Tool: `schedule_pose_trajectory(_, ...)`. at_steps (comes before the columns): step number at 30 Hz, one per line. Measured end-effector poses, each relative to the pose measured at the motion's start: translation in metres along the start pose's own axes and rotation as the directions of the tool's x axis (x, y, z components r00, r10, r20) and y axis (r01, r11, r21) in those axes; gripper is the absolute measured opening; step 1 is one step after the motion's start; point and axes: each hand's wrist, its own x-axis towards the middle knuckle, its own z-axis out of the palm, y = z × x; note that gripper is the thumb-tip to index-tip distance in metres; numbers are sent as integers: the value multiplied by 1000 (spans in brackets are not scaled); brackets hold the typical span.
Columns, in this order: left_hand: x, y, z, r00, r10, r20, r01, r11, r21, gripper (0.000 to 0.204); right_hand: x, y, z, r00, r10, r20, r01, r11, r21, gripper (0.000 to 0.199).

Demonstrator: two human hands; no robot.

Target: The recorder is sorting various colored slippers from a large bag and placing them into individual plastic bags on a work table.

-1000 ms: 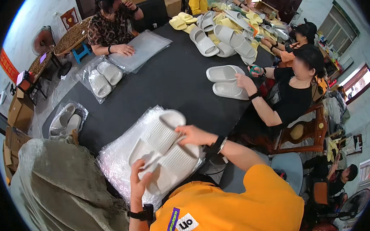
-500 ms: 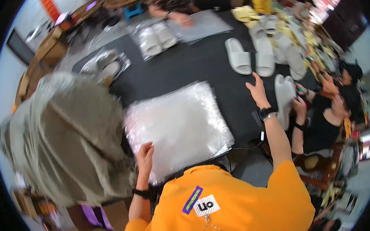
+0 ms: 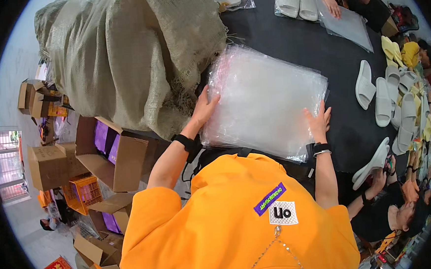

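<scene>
A thick stack of clear plastic bags [image 3: 268, 106] lies on the black table in front of me. At its left edge rests my left hand [image 3: 206, 107], fingers stretched out and the thumb toward the top of the stack. My right hand [image 3: 318, 123] is at the opposite edge with its fingers spread. Neither hand grips a bag. Off to the right on the table lie a pale slide slipper [image 3: 365, 85] and another slide [image 3: 382, 102], with more slides behind them.
Left of the stack stands a large bulging woven sack [image 3: 117, 56]. Open cardboard boxes [image 3: 128, 159] and an orange crate [image 3: 82, 193] are at lower left. A co-worker's hands [image 3: 376, 184] hold a slide [image 3: 372, 163] at right. Across the table, another person's hand [image 3: 331, 4] touches flat bags.
My view has turned to the left. My right hand has come back from reaching toward the slides to the stack's right edge. My left hand has moved against the left edge.
</scene>
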Motion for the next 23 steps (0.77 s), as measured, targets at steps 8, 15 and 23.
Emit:
schedule_pose_trajectory(8, -42, 12, 22, 999, -42, 31, 26, 910, 414, 83, -2, 15, 18, 989, -129, 67, 104, 952, 286, 87)
schedule_pose_trajectory(15, -38, 41, 5, 996, -42, -82, 77, 872, 484, 85, -42, -45, 18, 798, -587, 135, 598, 747, -289, 84)
schedule_pose_trajectory(23, 53, 33, -56, 975, 34, 220, -52, 996, 79, 58, -85, -79, 56, 518, -654, 552, 820, 564, -101, 86)
